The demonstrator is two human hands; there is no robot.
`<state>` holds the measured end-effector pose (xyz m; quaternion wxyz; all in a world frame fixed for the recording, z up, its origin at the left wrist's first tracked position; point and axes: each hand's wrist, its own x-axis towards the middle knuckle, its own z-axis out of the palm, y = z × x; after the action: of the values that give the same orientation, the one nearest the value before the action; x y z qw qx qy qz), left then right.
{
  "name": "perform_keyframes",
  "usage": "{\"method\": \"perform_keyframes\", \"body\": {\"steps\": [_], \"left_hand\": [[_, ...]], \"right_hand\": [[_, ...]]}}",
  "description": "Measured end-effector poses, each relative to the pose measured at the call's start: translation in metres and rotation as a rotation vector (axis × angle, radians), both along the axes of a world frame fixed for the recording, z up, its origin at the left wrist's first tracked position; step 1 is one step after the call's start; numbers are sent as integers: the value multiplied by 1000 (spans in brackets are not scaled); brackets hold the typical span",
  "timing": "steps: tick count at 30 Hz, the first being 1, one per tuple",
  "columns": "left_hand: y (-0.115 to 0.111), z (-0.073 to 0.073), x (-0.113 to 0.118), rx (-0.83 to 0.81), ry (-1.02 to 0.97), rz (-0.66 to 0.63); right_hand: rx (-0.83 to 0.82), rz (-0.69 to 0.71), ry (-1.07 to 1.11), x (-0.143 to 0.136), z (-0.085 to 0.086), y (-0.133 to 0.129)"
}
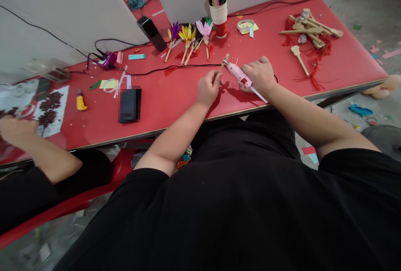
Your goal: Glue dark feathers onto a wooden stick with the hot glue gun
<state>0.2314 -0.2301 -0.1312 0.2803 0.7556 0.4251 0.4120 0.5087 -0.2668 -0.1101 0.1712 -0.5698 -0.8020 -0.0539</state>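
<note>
My right hand (pixel 258 74) is wrapped round a pink hot glue gun (pixel 237 73), with a white glue stick (pixel 259 95) poking out of its back end. Between the fingers of my left hand (pixel 208 88) is a thin wooden stick (pixel 222 68), its upper end right at the gun's metal nozzle. Whether nozzle and stick touch, I cannot tell. Behind my hands lie several sticks topped with feathers: a purple one (pixel 173 37), a yellow one (pixel 187 39) and a pink one (pixel 205 34).
A paper cup (pixel 219 22) holding feathers stands at the back. Wooden sticks with red tassels (pixel 308 30) are piled right. Leftward lie a black wallet-like object (pixel 129 105), a yellow utility knife (pixel 81 100) and a purple plug adapter (pixel 108 60). A co-worker's arm (pixel 46 149) reaches in at far left.
</note>
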Motion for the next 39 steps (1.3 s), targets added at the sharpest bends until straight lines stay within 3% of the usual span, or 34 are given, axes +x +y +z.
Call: {"method": "perform_keyframes", "body": {"steps": [10,18,28,39], "left_hand": [[2,-1,1,12,28,55],[-1,0,2,29,14,62],[-1,-3,4,-134,-92,-53],[-3,3,5,-183,-71,-90]], "right_hand": [[25,-21,-9,1,-3,0],[49,-126,-19,9,-12,7],[109,32,23,15,-10,7],[43,5,36,13,-10,10]]}}
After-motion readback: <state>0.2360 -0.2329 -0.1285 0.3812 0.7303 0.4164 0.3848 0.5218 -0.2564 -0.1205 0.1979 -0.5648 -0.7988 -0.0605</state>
